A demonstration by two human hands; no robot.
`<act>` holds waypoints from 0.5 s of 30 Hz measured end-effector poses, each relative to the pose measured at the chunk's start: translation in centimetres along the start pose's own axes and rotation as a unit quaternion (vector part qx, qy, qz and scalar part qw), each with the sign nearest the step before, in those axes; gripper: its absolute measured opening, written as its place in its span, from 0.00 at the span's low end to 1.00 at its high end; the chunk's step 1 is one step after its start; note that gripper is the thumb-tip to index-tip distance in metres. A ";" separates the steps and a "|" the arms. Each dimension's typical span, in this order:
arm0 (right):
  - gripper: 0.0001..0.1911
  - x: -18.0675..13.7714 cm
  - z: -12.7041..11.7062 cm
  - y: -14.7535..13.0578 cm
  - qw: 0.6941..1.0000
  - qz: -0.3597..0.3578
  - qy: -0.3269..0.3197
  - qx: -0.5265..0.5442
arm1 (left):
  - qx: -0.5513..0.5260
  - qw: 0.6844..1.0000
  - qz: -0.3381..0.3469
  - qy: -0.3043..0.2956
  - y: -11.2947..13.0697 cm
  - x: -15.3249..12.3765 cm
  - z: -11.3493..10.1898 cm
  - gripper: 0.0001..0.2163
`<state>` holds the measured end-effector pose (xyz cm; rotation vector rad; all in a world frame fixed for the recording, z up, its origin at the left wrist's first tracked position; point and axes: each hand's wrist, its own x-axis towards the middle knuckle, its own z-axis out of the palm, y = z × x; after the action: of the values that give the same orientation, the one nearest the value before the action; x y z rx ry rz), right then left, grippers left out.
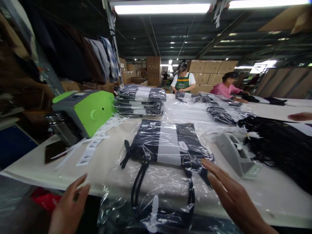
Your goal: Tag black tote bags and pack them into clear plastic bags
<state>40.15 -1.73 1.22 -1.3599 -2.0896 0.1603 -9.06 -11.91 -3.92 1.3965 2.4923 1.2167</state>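
Note:
A dark bag with a white paper band lies inside a clear plastic sleeve [165,146] on the white table [280,195], its black handles pointing toward me over the table's near edge. My right hand [231,195] is open with fingers stretched flat, its tips touching the plastic at the bag's right corner. My left hand [69,208] is open too, hovering at the near table edge left of the sleeve and holding nothing.
A green and grey machine [83,113] stands at the left beside barcode labels [90,149]. A stack of packed bags [138,100] sits behind. A grey tape dispenser [237,156] and loose black bags [280,146] lie right. Two people work at the far end; another person's hand [299,116] reaches in from the right edge.

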 end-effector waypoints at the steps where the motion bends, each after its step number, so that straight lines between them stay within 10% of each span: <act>1: 0.27 3.3 1.4 -0.7 1.000 -0.008 -0.005 -0.002 | -0.026 0.999 -0.014 -0.025 1.9 2.2 1.0 0.31; 6: 0.37 12.1 9.0 -0.9 0.988 0.023 -0.109 -0.104 | -0.103 0.967 -0.025 -0.230 9.6 12.0 8.0 0.43; 15: 0.40 10.9 11.8 1.3 0.973 0.079 -0.191 -0.097 | -0.151 0.895 -0.053 -0.417 11.3 16.4 12.8 0.31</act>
<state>31.57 10.91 -3.86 -1.7278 -2.3573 0.3134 -5.94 11.25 -0.14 1.2922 1.6778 0.7032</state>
